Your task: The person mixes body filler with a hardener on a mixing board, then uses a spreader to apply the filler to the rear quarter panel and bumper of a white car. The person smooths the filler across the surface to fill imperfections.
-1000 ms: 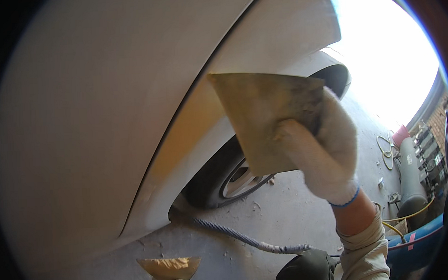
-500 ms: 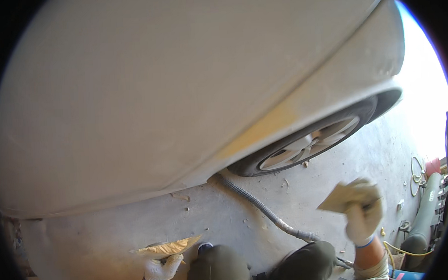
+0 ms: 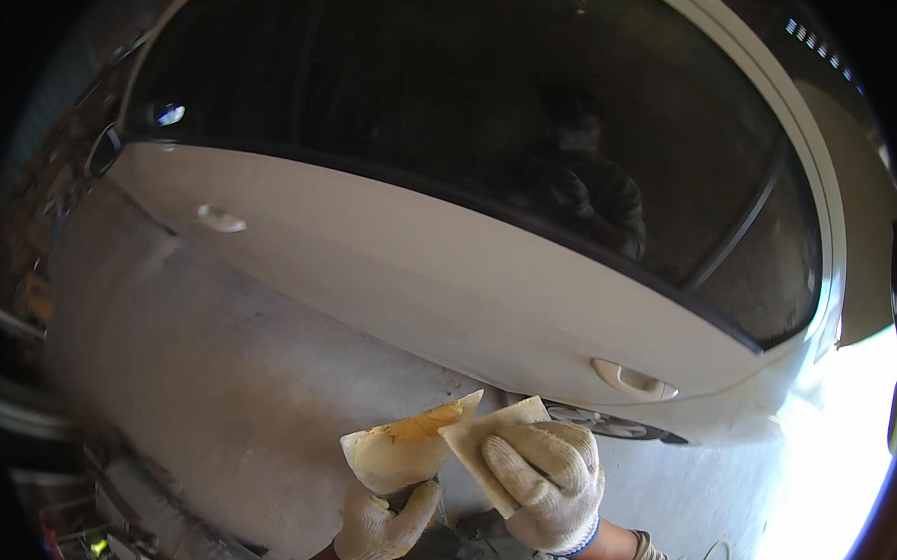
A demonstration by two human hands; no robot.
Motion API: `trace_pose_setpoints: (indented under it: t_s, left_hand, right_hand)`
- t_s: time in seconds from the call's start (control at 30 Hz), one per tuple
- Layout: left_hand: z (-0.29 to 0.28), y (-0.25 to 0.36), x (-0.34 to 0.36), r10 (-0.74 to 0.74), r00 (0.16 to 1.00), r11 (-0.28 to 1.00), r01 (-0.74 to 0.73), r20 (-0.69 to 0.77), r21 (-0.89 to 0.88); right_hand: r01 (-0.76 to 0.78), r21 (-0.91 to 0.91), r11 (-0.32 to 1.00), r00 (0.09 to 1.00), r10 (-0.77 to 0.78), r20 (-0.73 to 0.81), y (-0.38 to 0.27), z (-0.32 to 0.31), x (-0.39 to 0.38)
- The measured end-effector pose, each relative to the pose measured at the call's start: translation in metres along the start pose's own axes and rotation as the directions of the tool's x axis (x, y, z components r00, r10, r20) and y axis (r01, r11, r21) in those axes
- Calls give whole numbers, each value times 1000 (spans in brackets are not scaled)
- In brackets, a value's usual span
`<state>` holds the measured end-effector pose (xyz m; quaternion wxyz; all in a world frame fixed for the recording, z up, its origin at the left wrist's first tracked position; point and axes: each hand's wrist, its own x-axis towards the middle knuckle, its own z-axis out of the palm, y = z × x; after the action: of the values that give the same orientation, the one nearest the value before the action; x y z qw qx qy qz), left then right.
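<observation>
A: Entry. Two flat spreader blades held up in front of the chest, meeting at their upper inner corners. The left blade (image 3: pixel 408 444) carries a smear of tan body filler on its upward face; the right blade (image 3: pixel 496 448) looks pale and mostly bare.

B: Grips?

A: Left hand (image 3: pixel 384 523), in a white knit glove, is closed around the lower edge of the filler-loaded blade from beneath, thumb up against it. Right hand (image 3: pixel 542 481), same kind of glove, is clamped over the other blade, fingers wrapped across its face.

B: Which way does the loaded blade lie from the right hand?

A: Just to its left and a touch higher. Its long axis runs low-left to high-right, rising towards the car. The right blade's edge touches or overlaps it near the top corner; I cannot tell which is in front.

B: Containers?

A: None visible. The filler sits only on the blade.

B: Surroundings?

A: A white car door (image 3: pixel 439 280) fills the view beyond the hands, with a door handle (image 3: pixel 628 377) just above the right hand, and a dark window (image 3: pixel 482 128) showing a dim reflection of a person. Concrete floor (image 3: pixel 223 390) below, part of a wheel (image 3: pixel 615 425) behind the right blade.
</observation>
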<state>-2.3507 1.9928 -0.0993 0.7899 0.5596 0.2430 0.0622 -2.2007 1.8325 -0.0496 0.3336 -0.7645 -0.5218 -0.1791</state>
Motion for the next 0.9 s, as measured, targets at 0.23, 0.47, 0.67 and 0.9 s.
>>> trace_pose_setpoints:
  t_s: [0.23, 0.47, 0.67, 0.9]
  left_hand:
    - [-180, 146, -62, 342, 876, 938, -299, -339, 175]
    - [-270, 221, -107, 143, 690, 956, 90, -710, 280]
    - [-395, 268, -91, 50, 479, 963, 208, -877, 169]
    - [-589, 312, -49, 548, 252, 727, 328, -797, 603]
  right_hand:
    - [351, 413, 840, 909, -412, 65, -173, 120, 202]
    - [361, 723, 589, 763, -632, 134, -272, 214, 318]
    - [229, 822, 522, 811, -569, 135, -324, 341, 405]
    - [156, 975, 158, 642, -766, 21, -436, 508, 526]
